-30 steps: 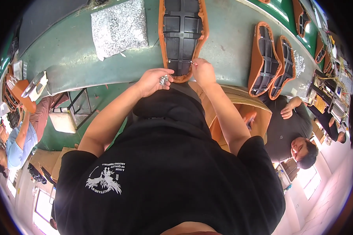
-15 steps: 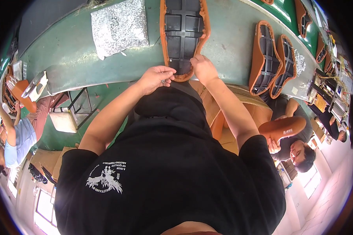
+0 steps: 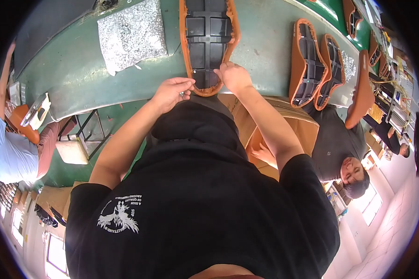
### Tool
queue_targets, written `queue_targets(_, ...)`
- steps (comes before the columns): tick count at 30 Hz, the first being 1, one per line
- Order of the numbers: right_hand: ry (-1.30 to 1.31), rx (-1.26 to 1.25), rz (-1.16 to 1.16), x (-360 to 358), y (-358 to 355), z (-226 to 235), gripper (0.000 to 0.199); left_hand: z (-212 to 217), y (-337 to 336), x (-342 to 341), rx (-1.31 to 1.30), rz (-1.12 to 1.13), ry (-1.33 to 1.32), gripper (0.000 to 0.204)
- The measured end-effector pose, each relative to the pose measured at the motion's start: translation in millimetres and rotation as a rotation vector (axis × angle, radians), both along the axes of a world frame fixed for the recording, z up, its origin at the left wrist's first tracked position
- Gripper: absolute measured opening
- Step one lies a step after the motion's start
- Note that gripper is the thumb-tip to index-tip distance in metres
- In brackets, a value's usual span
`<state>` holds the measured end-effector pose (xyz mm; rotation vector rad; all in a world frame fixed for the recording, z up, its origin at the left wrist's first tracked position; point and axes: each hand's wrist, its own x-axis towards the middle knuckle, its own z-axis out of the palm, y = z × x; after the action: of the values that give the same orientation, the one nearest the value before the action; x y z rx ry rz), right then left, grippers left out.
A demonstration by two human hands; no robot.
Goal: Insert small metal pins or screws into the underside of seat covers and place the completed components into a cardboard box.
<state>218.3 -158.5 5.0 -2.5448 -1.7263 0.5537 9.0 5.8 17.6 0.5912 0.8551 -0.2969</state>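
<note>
A long orange-brown padded panel (image 3: 185, 51) lies back side up on the green bench in front of me, its ribbed black plastic backing showing inside the folded cover edge. My left hand (image 3: 172, 94) is beside the panel's near left corner, thumb and forefinger pinched together against the rim. Whether something small is between those fingertips cannot be made out. My right hand (image 3: 235, 77) is closed at the near right side of the same rim, fingers bent over the cover edge. A ring shows on the left hand.
A clear bag of small metallic rings (image 3: 132, 37) lies left of the panel. Two similar panels (image 3: 307, 65) rest at the right. An open cardboard box (image 3: 284, 116) stands below the bench edge. A co-worker (image 3: 342, 144) at the right holds another brown pad (image 3: 362, 97); a person (image 3: 16, 149) works at the left.
My hands stay at the panel's near end with almost the same grip, while the whole view shifts slightly. The right co-worker's brown pad has moved up toward the bench. The left person has raised an arm.
</note>
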Motion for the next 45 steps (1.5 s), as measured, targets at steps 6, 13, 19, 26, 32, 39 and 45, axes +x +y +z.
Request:
queue_targets(6,-0.067,-0.162,-0.046,-5,15,10,0.043,1,2,0,0.025,0.04,0.029,0.019)
queue_targets(13,0.038,-0.256,-0.19,-14,13,38,0.032,1,3,-4,0.036,0.082,0.054,0.023)
queue_targets(19,-0.047,-0.112,0.018,-14,-1,15,0.016,-4,-2,-7,0.032,0.038,0.025,0.024)
queue_targets(26,0.128,-0.146,-0.072,-13,-1,13,0.011,-1,-3,-9,0.035,0.031,0.001,0.025)
queue_targets(32,0.193,-0.071,0.057,1,-7,15,0.01,-3,-2,-14,0.038,0.016,0.005,0.025)
queue_targets(39,0.045,-0.172,0.001,-1,2,6,0.021,-9,-7,-19,0.013,0.035,0.018,0.025)
queue_targets(45,0.132,-0.562,-0.142,-8,32,46,0.03,-2,-7,-20,0.029,0.012,0.052,0.028)
